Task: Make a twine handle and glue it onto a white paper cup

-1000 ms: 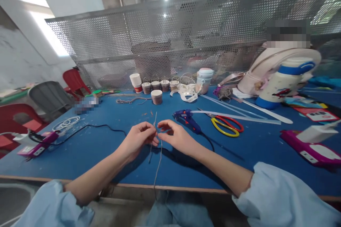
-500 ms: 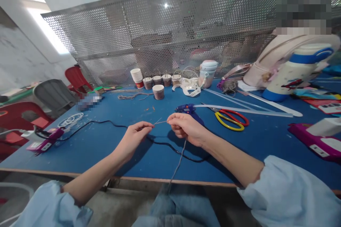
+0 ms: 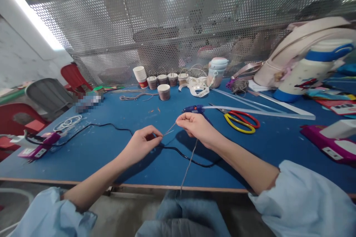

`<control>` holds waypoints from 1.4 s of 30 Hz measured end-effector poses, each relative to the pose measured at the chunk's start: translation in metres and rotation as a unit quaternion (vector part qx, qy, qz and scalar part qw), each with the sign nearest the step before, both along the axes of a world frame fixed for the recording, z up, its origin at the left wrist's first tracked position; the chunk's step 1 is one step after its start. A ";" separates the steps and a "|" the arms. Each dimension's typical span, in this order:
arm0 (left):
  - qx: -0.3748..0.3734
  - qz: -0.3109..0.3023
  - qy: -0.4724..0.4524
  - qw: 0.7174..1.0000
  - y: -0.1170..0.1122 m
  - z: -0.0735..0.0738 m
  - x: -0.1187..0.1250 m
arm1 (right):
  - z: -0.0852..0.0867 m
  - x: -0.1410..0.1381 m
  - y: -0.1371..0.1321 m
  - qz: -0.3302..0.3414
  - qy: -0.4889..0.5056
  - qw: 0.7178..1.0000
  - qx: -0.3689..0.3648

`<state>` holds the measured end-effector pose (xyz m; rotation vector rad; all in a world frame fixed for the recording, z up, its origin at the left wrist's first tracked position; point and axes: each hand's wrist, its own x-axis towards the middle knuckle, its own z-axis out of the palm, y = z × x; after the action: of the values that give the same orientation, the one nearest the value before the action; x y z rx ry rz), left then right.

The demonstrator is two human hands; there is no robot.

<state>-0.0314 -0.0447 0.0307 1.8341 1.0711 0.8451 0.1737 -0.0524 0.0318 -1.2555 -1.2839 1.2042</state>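
Observation:
My left hand (image 3: 141, 142) is closed in a pinch at the table's middle, thumb and forefinger on the end of a grey string (image 3: 190, 163). A short thin pale tip sticks out from the same fingertips; whether it is a wire or the string's own end I cannot tell. My right hand (image 3: 198, 129), also pinched, grips the string a little higher, and a short length runs slanting between both hands. Below it the string hangs over the table edge toward my lap. Just behind my right hand lies a blue glue gun (image 3: 193, 109) with a long translucent glue stick.
Scissors (image 3: 239, 123) with red and yellow handles lie to the right. Several paper cups (image 3: 164, 92) stand at the back. A black cord (image 3: 178, 150) crosses under my hands. Purple power strips (image 3: 41, 147) sit at both sides. A bottle (image 3: 302, 72) stands far right.
The string between my hands has gone from nearly level to a steeper slant. My right hand has shifted slightly up, and the pale tip now points right of my left fingers.

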 end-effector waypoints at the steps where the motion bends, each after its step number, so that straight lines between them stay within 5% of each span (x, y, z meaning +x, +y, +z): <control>1: -0.019 0.004 -0.008 1.000 0.000 0.000 0.000 | -0.001 0.001 0.001 -0.003 -0.008 1.000 -0.004; 7: -0.132 0.084 -0.117 0.981 0.003 -0.003 0.003 | -0.005 0.001 0.002 0.014 -0.062 0.998 -0.005; 16: -0.217 0.097 -0.233 0.943 0.014 -0.007 0.004 | -0.005 0.000 0.001 0.032 -0.097 0.995 -0.004; 27: -0.190 0.103 -0.183 0.959 0.019 -0.007 0.004 | -0.009 0.007 0.001 0.022 -0.168 0.985 0.036; 42: -0.238 0.116 -0.130 0.956 0.031 -0.015 0.022 | -0.031 0.003 0.004 0.040 -0.142 0.989 -0.006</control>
<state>-0.0099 -0.0141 0.0159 1.1790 1.2074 0.8460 0.1764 -0.0482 0.0005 -1.4345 -1.5475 1.1165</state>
